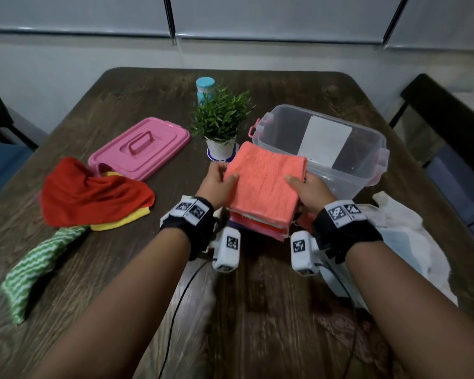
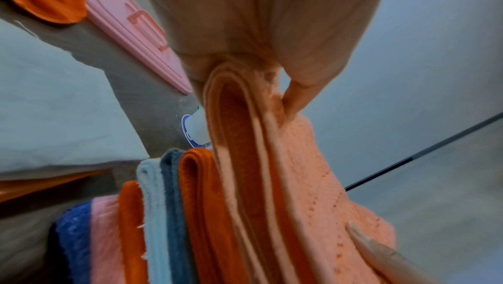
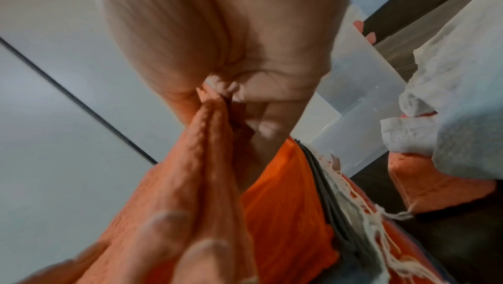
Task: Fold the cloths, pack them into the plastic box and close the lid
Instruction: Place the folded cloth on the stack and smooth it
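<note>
Forearms reach forward side by side over the dark wood-grain tabletop [image 1: 257,310]. The left hand [image 1: 219,178] pinches the coral cloth [image 1: 263,181] at its 9 o'clock edge, thumb on top; the right hand [image 1: 305,191] pinches the 3 o'clock edge the same way. That folded terry square is tilted, its near edge meeting the stack of folded cloths [image 1: 257,225] in blue, pink, orange and pale teal. The clear plastic box [image 1: 367,149] stands open at 1 o'clock, a blank white label on its wall. The glossy pink lid [image 1: 140,146] with moulded handle lies at 10 o'clock, beside loose cloths [image 1: 93,195] in red, yellow and green-striped weave. Black wristbands carry square black-and-white markers; no writing is readable.
</note>
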Demonstrator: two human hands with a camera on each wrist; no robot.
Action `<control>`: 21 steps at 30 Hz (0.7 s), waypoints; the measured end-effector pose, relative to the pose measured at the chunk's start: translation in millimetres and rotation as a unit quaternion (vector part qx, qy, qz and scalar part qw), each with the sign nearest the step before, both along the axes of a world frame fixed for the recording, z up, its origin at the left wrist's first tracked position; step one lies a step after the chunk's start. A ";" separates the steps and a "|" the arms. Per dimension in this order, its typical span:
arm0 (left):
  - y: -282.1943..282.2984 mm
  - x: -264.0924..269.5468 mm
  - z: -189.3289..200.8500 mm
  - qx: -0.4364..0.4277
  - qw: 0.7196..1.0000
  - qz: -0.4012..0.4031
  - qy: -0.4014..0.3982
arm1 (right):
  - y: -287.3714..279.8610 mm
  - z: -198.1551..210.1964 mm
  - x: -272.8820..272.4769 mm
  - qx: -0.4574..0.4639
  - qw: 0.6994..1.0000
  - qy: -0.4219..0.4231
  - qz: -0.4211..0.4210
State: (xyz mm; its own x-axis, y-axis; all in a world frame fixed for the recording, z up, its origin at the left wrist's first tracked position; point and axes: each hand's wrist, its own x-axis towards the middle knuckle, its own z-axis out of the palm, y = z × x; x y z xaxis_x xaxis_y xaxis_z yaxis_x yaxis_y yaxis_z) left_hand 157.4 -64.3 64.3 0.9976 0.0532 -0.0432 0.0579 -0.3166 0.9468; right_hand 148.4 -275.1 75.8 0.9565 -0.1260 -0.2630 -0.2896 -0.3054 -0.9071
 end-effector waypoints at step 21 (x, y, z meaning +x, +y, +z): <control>-19.6 17.4 -13.1 0.103 0.988 -0.102 0.060 | -2.1 -27.3 37.0 -0.189 0.977 0.088 -0.037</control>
State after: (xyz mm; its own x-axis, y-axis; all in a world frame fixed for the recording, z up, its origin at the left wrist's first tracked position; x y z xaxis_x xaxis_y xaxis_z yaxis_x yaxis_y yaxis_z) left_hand 174.7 -83.8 51.2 0.9769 -0.1287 -0.1706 0.0803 -0.5186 0.8512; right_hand 185.4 -277.2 48.5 0.8850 -0.3134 -0.3443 -0.4655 -0.5817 -0.6671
